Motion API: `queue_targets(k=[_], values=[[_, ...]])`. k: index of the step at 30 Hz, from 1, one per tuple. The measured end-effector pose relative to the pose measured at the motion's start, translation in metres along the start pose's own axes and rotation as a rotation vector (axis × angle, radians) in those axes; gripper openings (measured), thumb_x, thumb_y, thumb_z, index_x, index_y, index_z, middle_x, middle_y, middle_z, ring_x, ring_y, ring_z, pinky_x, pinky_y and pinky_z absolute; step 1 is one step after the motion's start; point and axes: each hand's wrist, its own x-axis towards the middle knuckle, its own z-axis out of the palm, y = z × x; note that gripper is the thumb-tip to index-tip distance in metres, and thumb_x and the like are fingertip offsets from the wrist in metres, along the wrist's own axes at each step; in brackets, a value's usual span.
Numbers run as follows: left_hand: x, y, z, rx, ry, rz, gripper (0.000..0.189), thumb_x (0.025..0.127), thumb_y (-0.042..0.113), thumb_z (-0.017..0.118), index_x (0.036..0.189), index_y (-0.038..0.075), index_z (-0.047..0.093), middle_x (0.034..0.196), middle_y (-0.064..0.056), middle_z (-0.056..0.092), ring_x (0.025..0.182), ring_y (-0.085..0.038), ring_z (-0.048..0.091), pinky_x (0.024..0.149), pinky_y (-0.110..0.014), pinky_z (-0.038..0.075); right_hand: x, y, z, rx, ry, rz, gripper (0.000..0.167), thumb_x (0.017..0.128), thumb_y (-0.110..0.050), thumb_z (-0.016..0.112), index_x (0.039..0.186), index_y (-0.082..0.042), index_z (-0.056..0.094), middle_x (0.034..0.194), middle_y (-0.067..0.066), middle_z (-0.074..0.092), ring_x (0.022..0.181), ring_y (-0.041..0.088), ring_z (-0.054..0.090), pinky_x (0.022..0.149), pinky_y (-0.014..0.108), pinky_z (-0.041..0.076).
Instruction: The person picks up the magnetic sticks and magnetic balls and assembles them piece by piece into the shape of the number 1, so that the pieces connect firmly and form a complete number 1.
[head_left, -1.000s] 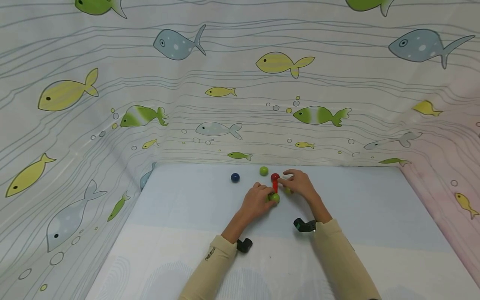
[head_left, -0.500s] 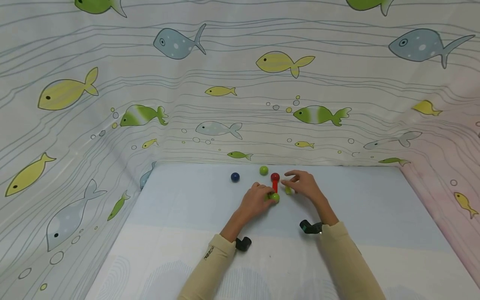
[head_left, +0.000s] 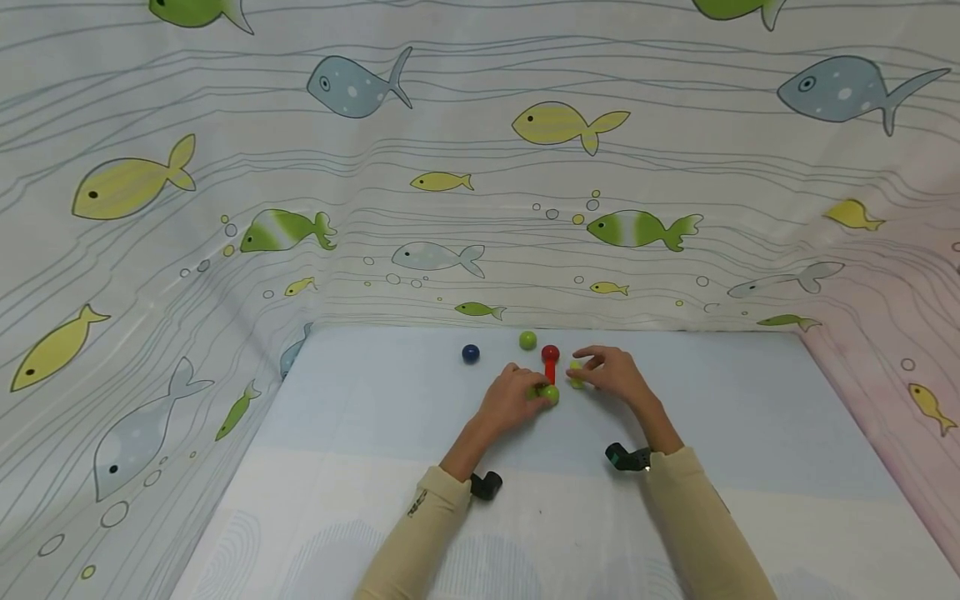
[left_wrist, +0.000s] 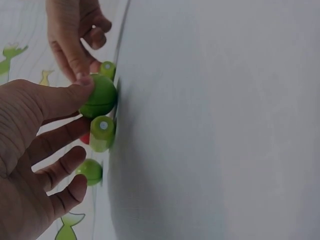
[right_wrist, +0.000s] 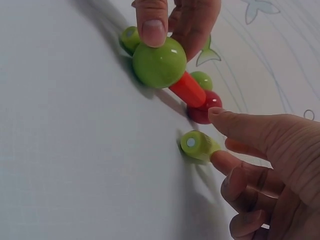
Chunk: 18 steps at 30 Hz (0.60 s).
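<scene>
My left hand (head_left: 513,400) pinches a glossy green ball (right_wrist: 159,62) between thumb and fingers. A red rod (right_wrist: 188,89) runs from that ball to a red ball (head_left: 551,354). Beside the left fingers lies a lime-green rod (left_wrist: 102,134) with a pale round disc in its end. My right hand (head_left: 613,371) hovers around a second lime-green rod (right_wrist: 199,145), thumb and fingers apart. In the right wrist view one fingertip meets this rod's far end, while the thumb tip overlaps the red ball; contact there is unclear.
Behind the red ball sits another green ball (head_left: 528,340). A dark blue ball (head_left: 470,354) lies to its left. The pale table (head_left: 360,417) ends against a fish-patterned cloth wall (head_left: 525,250). Each wrist carries a small black camera, such as the right one's camera (head_left: 626,457).
My right hand has drawn back from the red ball, to the right, with its fingers now around the nearby lime-green rod. The left hand keeps its pinch almost unmoved.
</scene>
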Motion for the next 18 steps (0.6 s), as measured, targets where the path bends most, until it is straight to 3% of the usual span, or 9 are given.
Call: queue_targets(k=[18], values=[[0.0002, -0.0017, -0.0001, -0.012, -0.007, -0.012, 0.029, 0.087, 0.032, 0.077, 0.113, 0.019, 0.074, 0.104, 0.007, 0.072, 0.088, -0.013, 0.049, 0.072, -0.023, 0.041, -0.0009, 0.0091, 0.0068, -0.031, 0.001, 0.007, 0.047, 0.085, -0.033, 0.078, 0.122, -0.007, 0.066, 0.089, 0.007, 0.069, 0.063, 0.017, 0.061, 0.059, 0.03, 0.048]])
